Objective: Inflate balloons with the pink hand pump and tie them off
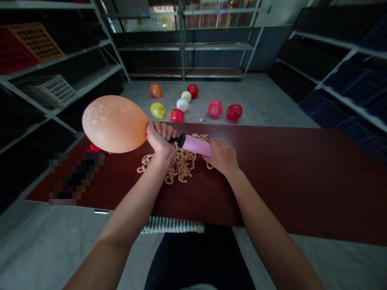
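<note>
A large orange balloon [116, 124], blown up and printed with pale marks, sticks out to the left of my left hand [161, 139]. The fingers of that hand are closed around the balloon's neck, at the black nozzle end of a balloon pump [197, 146]; the nozzle tip is hidden. My right hand [222, 156] grips the far end of the pump's pink barrel. Below the pump, a heap of tan curly pieces [180, 164] lies on the dark red table [287, 169].
Red limp items [94, 148] and a blurred-out dark object [80, 175] lie at the table's left. Several balloons, among them a yellow balloon [157, 110], rest on the floor beyond. Metal shelves [183, 46] with crates stand around.
</note>
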`<state>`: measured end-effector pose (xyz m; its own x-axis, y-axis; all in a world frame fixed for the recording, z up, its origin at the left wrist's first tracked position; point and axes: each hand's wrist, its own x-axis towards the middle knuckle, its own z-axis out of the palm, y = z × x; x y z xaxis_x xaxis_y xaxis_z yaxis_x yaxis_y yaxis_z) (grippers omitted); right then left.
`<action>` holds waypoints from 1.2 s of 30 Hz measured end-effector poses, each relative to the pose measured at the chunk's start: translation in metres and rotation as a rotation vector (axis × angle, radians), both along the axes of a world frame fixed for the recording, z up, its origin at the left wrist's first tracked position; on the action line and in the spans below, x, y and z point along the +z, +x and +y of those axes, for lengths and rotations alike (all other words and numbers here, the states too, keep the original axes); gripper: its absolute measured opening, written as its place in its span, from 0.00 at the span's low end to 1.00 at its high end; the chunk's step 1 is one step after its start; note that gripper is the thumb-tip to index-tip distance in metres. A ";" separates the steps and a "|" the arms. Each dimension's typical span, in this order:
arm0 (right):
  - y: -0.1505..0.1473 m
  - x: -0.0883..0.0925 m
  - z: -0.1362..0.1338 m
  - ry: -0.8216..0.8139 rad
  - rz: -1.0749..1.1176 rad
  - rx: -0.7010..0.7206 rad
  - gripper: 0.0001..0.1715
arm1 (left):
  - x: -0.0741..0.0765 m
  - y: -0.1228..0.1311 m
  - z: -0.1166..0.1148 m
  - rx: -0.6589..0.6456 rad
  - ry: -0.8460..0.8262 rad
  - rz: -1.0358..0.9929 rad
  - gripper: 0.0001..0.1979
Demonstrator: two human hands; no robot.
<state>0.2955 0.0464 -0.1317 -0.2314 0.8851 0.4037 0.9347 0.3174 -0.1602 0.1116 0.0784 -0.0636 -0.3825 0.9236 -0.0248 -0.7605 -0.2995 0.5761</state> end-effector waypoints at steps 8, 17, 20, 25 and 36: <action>-0.004 -0.001 0.005 0.112 0.019 -0.025 0.19 | 0.001 -0.012 0.007 0.046 0.030 -0.057 0.28; 0.021 -0.002 0.010 0.205 -0.115 -0.123 0.21 | 0.006 -0.033 0.017 0.131 0.028 -0.117 0.27; 0.035 -0.001 0.012 0.211 -0.134 -0.160 0.21 | 0.007 -0.043 0.019 0.159 0.017 -0.131 0.27; 0.048 0.002 0.013 0.251 -0.121 -0.217 0.20 | 0.010 -0.054 0.020 0.176 0.029 -0.158 0.25; 0.033 0.013 0.004 0.139 -0.141 -0.179 0.16 | 0.012 -0.060 0.019 0.267 -0.038 -0.036 0.22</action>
